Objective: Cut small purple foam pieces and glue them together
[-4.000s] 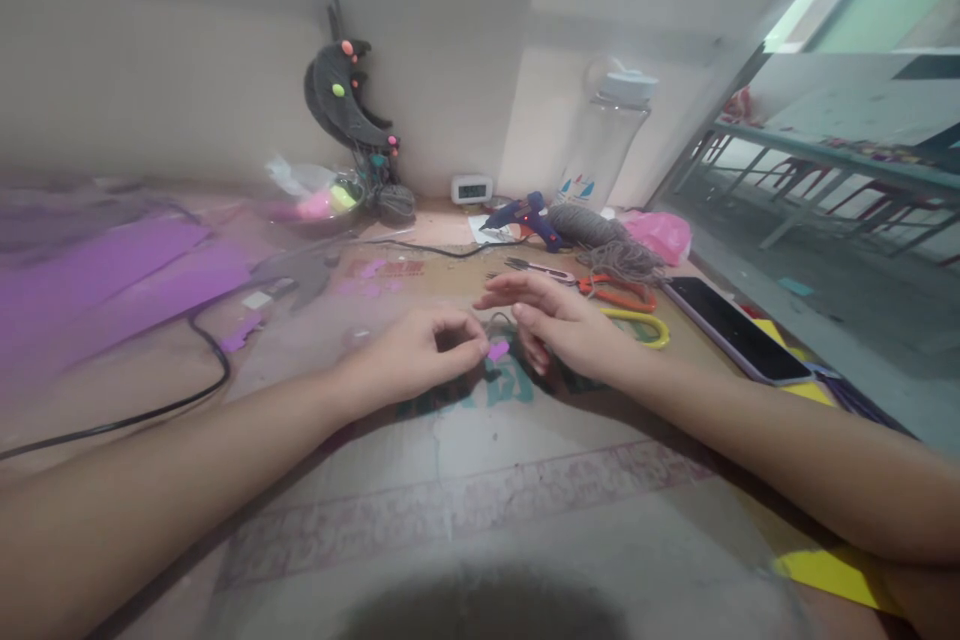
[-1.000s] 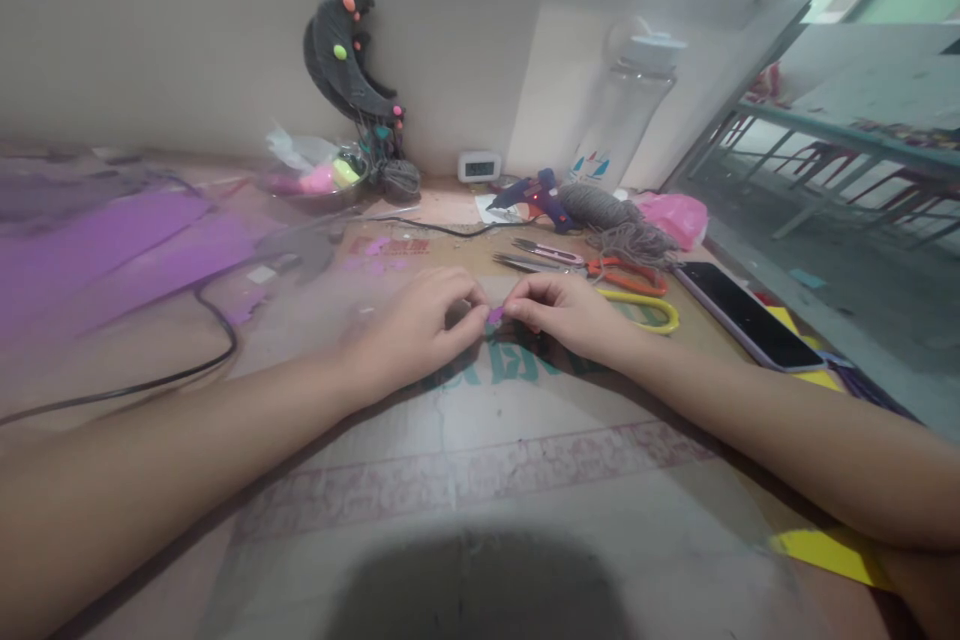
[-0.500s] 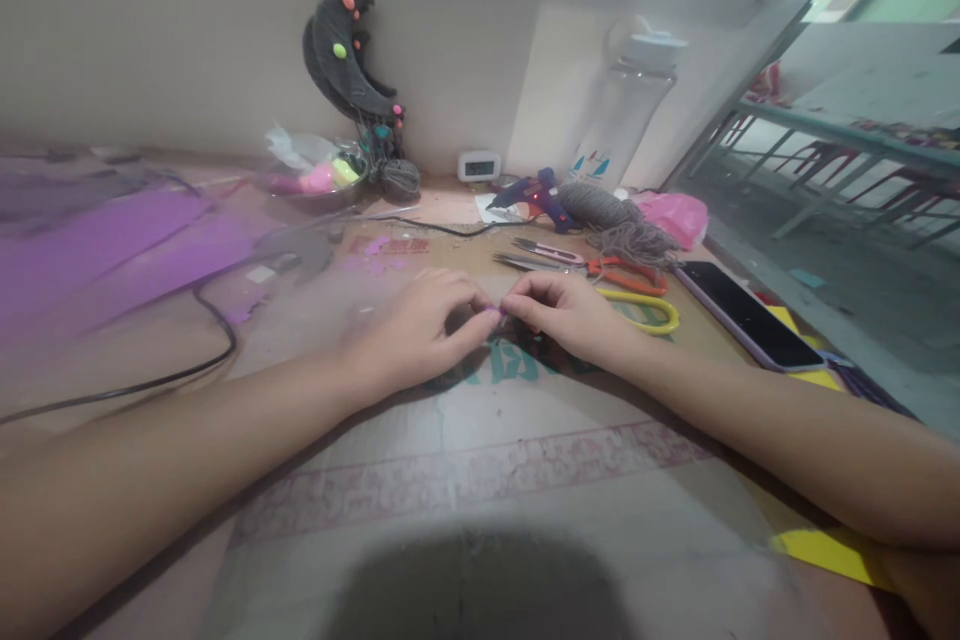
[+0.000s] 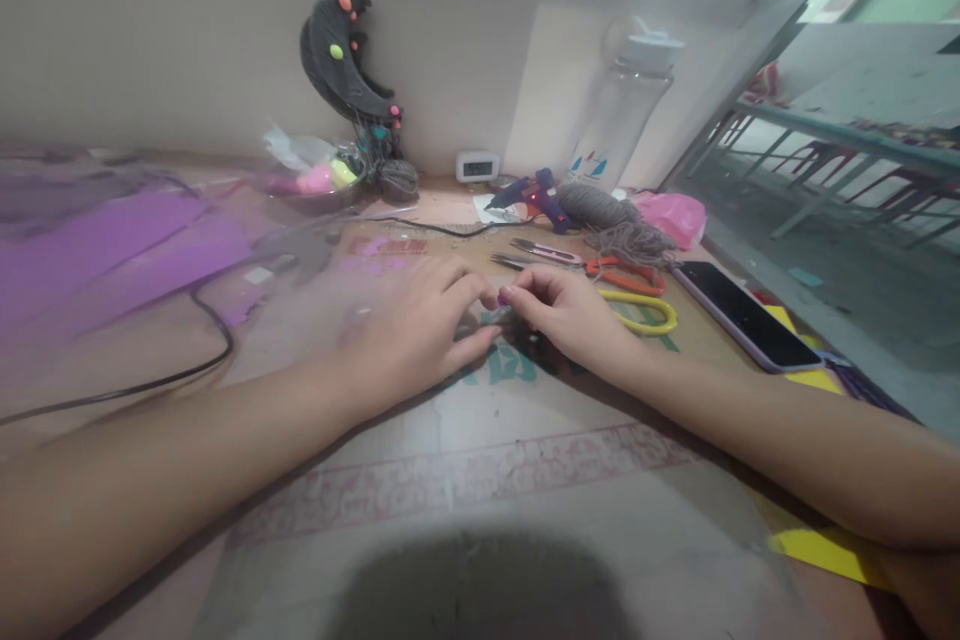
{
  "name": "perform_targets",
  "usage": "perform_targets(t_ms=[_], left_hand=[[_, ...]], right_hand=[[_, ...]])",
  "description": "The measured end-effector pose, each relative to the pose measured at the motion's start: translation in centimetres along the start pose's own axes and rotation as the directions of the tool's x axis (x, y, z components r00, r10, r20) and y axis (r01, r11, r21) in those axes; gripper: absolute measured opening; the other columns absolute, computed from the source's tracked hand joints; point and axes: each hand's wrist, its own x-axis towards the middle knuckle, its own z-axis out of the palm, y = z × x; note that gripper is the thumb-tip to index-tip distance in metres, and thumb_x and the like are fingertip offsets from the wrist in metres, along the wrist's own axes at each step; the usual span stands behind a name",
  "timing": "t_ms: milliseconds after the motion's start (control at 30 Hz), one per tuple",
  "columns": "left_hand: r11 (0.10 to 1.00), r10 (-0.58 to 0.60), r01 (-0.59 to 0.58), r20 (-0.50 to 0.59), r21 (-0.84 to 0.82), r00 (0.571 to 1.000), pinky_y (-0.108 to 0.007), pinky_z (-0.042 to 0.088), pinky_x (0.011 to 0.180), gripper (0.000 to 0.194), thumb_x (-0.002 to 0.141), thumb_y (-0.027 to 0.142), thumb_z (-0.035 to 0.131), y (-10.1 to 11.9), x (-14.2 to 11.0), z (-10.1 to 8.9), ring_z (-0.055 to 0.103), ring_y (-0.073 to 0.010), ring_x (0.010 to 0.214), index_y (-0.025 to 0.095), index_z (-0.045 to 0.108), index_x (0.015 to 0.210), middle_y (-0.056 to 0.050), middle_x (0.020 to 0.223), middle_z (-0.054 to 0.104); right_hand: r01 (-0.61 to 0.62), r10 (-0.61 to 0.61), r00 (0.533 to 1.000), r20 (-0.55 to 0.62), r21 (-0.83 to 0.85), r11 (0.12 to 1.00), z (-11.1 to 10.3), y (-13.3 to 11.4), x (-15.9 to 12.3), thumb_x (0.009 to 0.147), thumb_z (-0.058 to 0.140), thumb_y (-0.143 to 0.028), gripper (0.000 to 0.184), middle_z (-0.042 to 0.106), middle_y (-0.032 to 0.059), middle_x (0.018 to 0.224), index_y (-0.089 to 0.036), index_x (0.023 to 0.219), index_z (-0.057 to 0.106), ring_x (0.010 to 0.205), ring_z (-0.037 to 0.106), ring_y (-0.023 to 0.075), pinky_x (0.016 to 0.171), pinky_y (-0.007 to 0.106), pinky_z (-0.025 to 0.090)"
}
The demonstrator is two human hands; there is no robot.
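Both hands meet at the middle of the worktable over a cardboard sheet (image 4: 525,480). My left hand (image 4: 420,325) has its fingers curled, the thumb stretched toward the right hand. My right hand (image 4: 566,315) is curled in a pinch. Between the fingertips of both hands sits a tiny purple foam piece (image 4: 501,299), mostly hidden by the fingers.
Behind the hands lie small snips (image 4: 540,253), orange scissors (image 4: 626,274), yellow scissors (image 4: 645,310), grey yarn (image 4: 615,220), a blue glue gun (image 4: 532,195) and a phone (image 4: 742,315). Purple foam sheets (image 4: 112,255) and a black cable (image 4: 187,360) are at left. A bottle (image 4: 622,110) stands by the wall.
Since four seconds ago the right hand has closed onto the purple piece that the left hand held. In the last second both hands shifted slightly away from me, and the left fingers loosened.
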Motion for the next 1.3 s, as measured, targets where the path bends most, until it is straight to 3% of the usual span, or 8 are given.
perform_targets(t_ms=[200, 467, 833, 1000, 1200, 1300], left_hand=[[0.992, 0.092, -0.089, -0.034, 0.089, 0.995, -0.041, 0.045, 0.088, 0.015, 0.094, 0.033, 0.058, 0.00, 0.04, -0.17, 0.055, -0.0247, 0.098, 0.019, 0.059, 0.095, -0.009, 0.101, 0.062], [0.981, 0.106, -0.096, -0.050, 0.170, 0.993, -0.046, 0.043, 0.095, 0.014, 0.093, 0.034, 0.058, -0.08, -0.05, -0.03, 0.054, -0.0265, 0.101, 0.021, 0.060, 0.097, -0.008, 0.101, 0.063], [0.976, 0.151, -0.135, -0.084, 0.171, 0.985, -0.044, 0.044, 0.091, 0.009, 0.094, 0.024, 0.055, -0.08, 0.10, -0.01, 0.054, -0.0238, 0.095, 0.021, 0.063, 0.091, -0.007, 0.096, 0.065], [0.973, 0.202, -0.186, -0.113, 0.137, 0.973, -0.042, 0.045, 0.090, 0.010, 0.095, 0.025, 0.057, -0.27, 0.13, -0.06, 0.054, -0.0222, 0.090, 0.021, 0.064, 0.088, -0.005, 0.091, 0.066], [0.988, 0.093, -0.083, -0.069, 0.129, 0.993, -0.042, 0.045, 0.091, 0.012, 0.094, 0.030, 0.057, -0.07, 0.16, -0.36, 0.056, -0.0253, 0.098, 0.018, 0.061, 0.095, -0.009, 0.097, 0.063], [0.984, 0.093, -0.084, -0.051, 0.160, 0.994, -0.045, 0.044, 0.094, 0.019, 0.093, 0.036, 0.059, 0.01, 0.11, -0.35, 0.055, -0.0274, 0.101, 0.018, 0.060, 0.098, -0.010, 0.102, 0.063]], right_hand=[[0.046, -0.047, 0.999, -0.006, -0.058, 0.997, 0.06, -0.32, -0.18, 0.087, 0.059, -0.037, 0.024, 0.054, -0.0032, 0.060, -0.018, 0.072, 0.058, 0.053, 0.047, 0.0108, 0.050, 0.023, 0.036], [0.008, -0.008, 1.000, 0.009, -0.034, 0.999, 0.14, -0.50, -0.41, 0.088, 0.059, -0.038, 0.025, 0.051, -0.0049, 0.054, -0.020, 0.072, 0.057, 0.048, 0.046, 0.0105, 0.048, 0.023, 0.034], [-0.009, 0.009, 1.000, 0.014, -0.007, 1.000, 0.23, -0.81, -0.51, 0.089, 0.058, -0.034, 0.022, 0.054, -0.0042, 0.057, -0.020, 0.073, 0.057, 0.053, 0.051, 0.0120, 0.052, 0.023, 0.036], [0.058, -0.058, 0.998, 0.011, -0.020, 0.998, 0.20, -0.44, -0.24, 0.087, 0.059, -0.035, 0.023, 0.055, -0.0033, 0.061, -0.019, 0.071, 0.057, 0.056, 0.049, 0.0116, 0.054, 0.024, 0.037], [0.026, -0.026, 1.000, 0.014, -0.037, 0.999, 0.09, -0.27, -0.25, 0.089, 0.058, -0.038, 0.024, 0.053, -0.0037, 0.060, -0.018, 0.078, 0.062, 0.053, 0.048, 0.0110, 0.052, 0.023, 0.036], [0.027, -0.026, 1.000, 0.016, -0.029, 0.999, 0.10, -0.31, -0.29, 0.089, 0.059, -0.039, 0.025, 0.057, -0.0022, 0.064, -0.017, 0.078, 0.062, 0.055, 0.049, 0.0112, 0.053, 0.023, 0.037]])
